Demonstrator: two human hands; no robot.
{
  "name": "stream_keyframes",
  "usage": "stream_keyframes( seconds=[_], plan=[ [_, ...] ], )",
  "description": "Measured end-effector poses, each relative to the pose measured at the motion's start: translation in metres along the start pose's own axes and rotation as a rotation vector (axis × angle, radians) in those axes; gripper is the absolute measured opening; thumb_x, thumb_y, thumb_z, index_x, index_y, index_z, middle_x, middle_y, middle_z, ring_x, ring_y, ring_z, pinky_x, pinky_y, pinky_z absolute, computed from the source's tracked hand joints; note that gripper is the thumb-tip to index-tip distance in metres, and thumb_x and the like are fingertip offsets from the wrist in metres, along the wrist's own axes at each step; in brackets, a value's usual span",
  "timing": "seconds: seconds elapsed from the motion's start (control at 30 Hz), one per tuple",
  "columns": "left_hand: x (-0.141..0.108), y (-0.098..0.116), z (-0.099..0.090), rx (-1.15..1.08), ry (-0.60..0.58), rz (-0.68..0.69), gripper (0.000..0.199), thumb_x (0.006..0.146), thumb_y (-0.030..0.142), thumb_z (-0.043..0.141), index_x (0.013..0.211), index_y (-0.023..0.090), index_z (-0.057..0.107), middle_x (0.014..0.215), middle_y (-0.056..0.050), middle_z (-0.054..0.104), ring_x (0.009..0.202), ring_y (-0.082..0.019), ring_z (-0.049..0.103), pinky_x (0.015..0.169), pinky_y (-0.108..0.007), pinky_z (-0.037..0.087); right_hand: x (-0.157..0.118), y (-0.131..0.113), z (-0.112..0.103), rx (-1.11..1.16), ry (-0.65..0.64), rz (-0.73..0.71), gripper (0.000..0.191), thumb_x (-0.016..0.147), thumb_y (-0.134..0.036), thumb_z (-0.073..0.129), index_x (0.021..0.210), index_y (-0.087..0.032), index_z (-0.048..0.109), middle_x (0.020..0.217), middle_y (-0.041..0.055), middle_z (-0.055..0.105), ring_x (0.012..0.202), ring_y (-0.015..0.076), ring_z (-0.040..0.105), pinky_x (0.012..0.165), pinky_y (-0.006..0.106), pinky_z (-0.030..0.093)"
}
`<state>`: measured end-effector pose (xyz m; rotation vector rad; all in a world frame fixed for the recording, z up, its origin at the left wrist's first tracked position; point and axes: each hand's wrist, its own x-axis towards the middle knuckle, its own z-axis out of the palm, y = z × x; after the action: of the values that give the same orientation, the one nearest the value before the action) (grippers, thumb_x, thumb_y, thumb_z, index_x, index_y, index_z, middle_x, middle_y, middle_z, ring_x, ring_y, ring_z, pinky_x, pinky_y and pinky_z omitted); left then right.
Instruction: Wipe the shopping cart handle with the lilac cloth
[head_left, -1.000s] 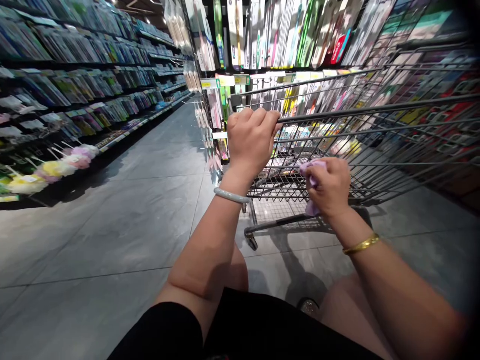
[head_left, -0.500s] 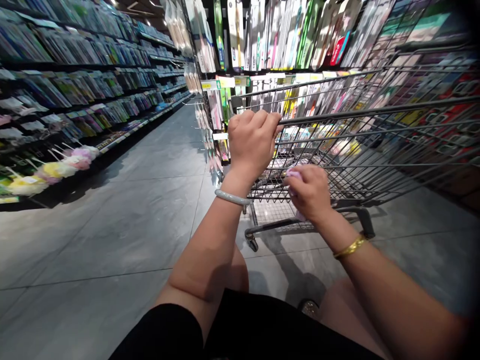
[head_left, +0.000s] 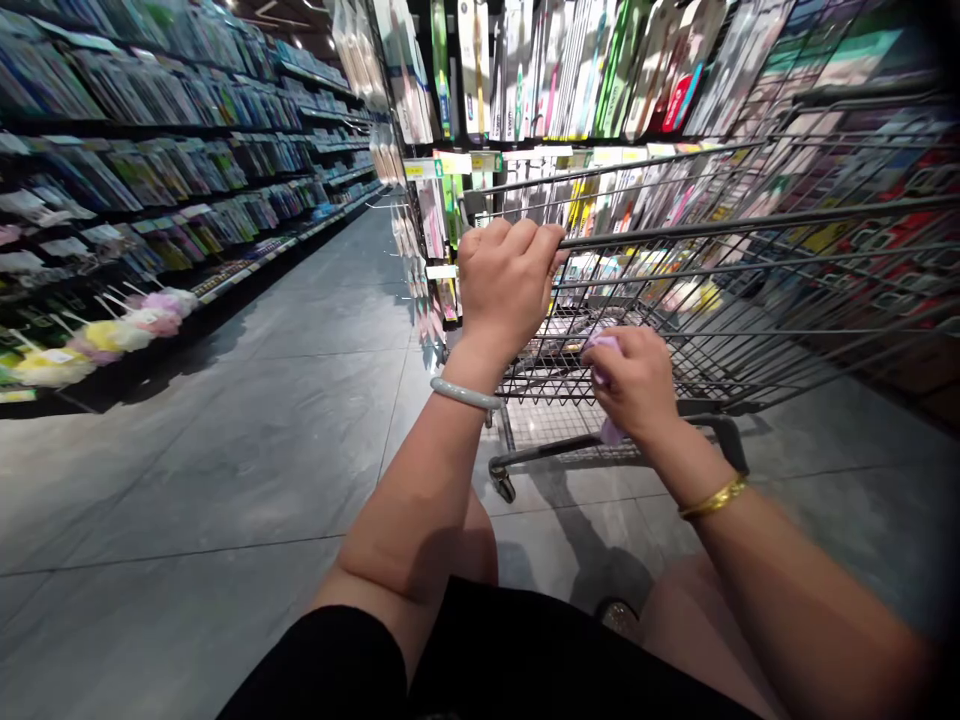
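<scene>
A dark wire shopping cart (head_left: 660, 235) stands side-on in front of me. My left hand (head_left: 508, 280), with a pale bangle at the wrist, is closed over the cart's top rail near its left corner. Lower and to the right, my right hand (head_left: 636, 378) is closed round a crumpled lilac cloth (head_left: 612, 430); part of the cloth pokes out above the thumb and part hangs below the fist. This hand is in front of the cart's lower side wires; whether the cloth touches them I cannot tell. A gold bracelet circles the right wrist.
Behind the cart rises a rack of packaged toothbrushes (head_left: 517, 75). Long shelves (head_left: 165, 160) of packaged goods line the left side, with fluffy pastel puffs (head_left: 112, 340) low down. A grey floor aisle (head_left: 315, 330) runs between. The cart's wheel (head_left: 504, 484) is near my knees.
My right hand has shifted slightly to the right with the lilac cloth, and more of the cloth shows below it. My left hand keeps its hold on the cart rail.
</scene>
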<state>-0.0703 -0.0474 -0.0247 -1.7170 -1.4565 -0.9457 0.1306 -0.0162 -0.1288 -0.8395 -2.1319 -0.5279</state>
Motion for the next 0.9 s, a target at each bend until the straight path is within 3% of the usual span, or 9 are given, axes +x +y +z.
stream_keyframes(
  seconds=[0.17, 0.37, 0.6, 0.8, 0.9],
  plan=[
    [0.0, -0.001, 0.001, -0.018, -0.027, -0.005, 0.033, 0.103, 0.039, 0.037, 0.116, 0.032, 0.066, 0.105, -0.006, 0.071, 0.103, -0.029, 0.056, 0.093, -0.049, 0.034, 0.0, -0.001, 0.0, 0.001, -0.044, -0.059, 0.017, 0.085, -0.015, 0.056, 0.09, -0.028, 0.066, 0.108, 0.0036, 0.066, 0.101, 0.02, 0.051, 0.083, 0.037, 0.036],
    [0.0, 0.002, -0.001, -0.026, -0.034, -0.016, 0.034, 0.103, 0.039, 0.036, 0.117, 0.031, 0.066, 0.105, -0.006, 0.07, 0.103, -0.029, 0.055, 0.093, -0.047, 0.032, 0.01, 0.032, -0.016, 0.049, 0.294, 0.209, 0.01, 0.084, -0.027, 0.064, 0.092, -0.027, 0.068, 0.113, 0.0073, 0.061, 0.107, 0.024, 0.054, 0.093, 0.043, 0.042],
    [0.0, -0.003, 0.002, -0.029, -0.019, -0.008, 0.035, 0.103, 0.04, 0.035, 0.117, 0.033, 0.066, 0.104, -0.005, 0.07, 0.102, -0.029, 0.056, 0.093, -0.048, 0.033, 0.006, 0.038, -0.009, 0.057, 0.168, 0.202, 0.009, 0.081, -0.023, 0.063, 0.089, -0.026, 0.068, 0.106, 0.0068, 0.06, 0.103, 0.0232, 0.054, 0.088, 0.041, 0.046],
    [0.0, 0.001, 0.0, -0.048, -0.035, -0.02, 0.037, 0.104, 0.039, 0.034, 0.117, 0.031, 0.067, 0.105, -0.007, 0.07, 0.103, -0.03, 0.055, 0.094, -0.048, 0.031, 0.006, 0.066, -0.022, 0.021, 0.343, 0.311, 0.019, 0.074, -0.016, 0.064, 0.092, -0.024, 0.066, 0.11, 0.0111, 0.06, 0.111, 0.0271, 0.054, 0.094, 0.044, 0.044],
    [0.0, 0.002, -0.001, -0.061, -0.046, -0.023, 0.038, 0.104, 0.039, 0.034, 0.119, 0.03, 0.067, 0.106, -0.007, 0.07, 0.104, -0.03, 0.054, 0.095, -0.048, 0.029, 0.003, 0.075, -0.021, 0.039, 0.351, 0.38, 0.016, 0.077, -0.016, 0.061, 0.09, -0.023, 0.065, 0.104, 0.0129, 0.06, 0.111, 0.028, 0.054, 0.093, 0.044, 0.043]
  ],
)
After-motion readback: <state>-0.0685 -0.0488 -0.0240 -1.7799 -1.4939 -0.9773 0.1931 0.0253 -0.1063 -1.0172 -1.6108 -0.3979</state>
